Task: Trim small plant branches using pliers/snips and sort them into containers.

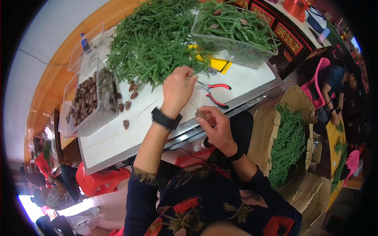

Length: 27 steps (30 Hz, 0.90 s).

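My right hand [219,131] holds a small brown pine cone [201,114] between thumb and fingers, with thin wire standing up from it. Farther left, my left hand [179,88] is raised over the white table [114,137] at the edge of the green sprigs [157,43]. Its fingers are pinched together; whatever lies between them is hidden. Pliers with red and black handles [219,86] lie just right of my left hand. Several loose pine cones [126,124] lie to the left, and a thin straight wire [148,107] rests between them and my left wrist.
A clear bin [88,126] of pine cones stands at the left, and a clear bin [236,53] of sprigs at the back right. Beneath that bin lies a yellow sheet [220,65]. A cardboard box [262,129] of greenery is at my right. Other people sit at both sides.
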Motion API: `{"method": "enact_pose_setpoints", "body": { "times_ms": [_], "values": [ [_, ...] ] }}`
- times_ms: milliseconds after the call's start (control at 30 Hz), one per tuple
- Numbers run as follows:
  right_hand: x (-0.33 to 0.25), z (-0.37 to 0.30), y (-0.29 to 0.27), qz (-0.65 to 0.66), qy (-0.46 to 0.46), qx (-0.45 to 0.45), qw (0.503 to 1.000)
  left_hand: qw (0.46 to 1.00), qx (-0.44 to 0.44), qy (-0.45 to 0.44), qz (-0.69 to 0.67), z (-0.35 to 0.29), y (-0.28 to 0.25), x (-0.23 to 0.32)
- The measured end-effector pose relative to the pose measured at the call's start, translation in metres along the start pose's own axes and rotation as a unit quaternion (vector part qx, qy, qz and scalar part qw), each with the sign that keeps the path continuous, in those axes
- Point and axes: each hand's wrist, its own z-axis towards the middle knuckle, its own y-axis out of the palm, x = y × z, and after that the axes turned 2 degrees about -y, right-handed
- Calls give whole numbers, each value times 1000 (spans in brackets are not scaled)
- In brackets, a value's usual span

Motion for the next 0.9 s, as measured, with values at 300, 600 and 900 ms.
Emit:
{"method": "enact_pose_setpoints", "body": {
  "times_ms": [300, 600, 900],
  "values": [
    [17, -25, -47, 40, 90, 38, 994, 946, -34, 64, 317, 70, 74, -22],
    [31, -31, -55, 57, 84, 43, 994, 999, 6, -3, 37, 61, -4, -8],
    [10, -9, -16, 165, 131, -23, 977, 842, 19, -215, -495, -72, -69, -14]
  ]
}}
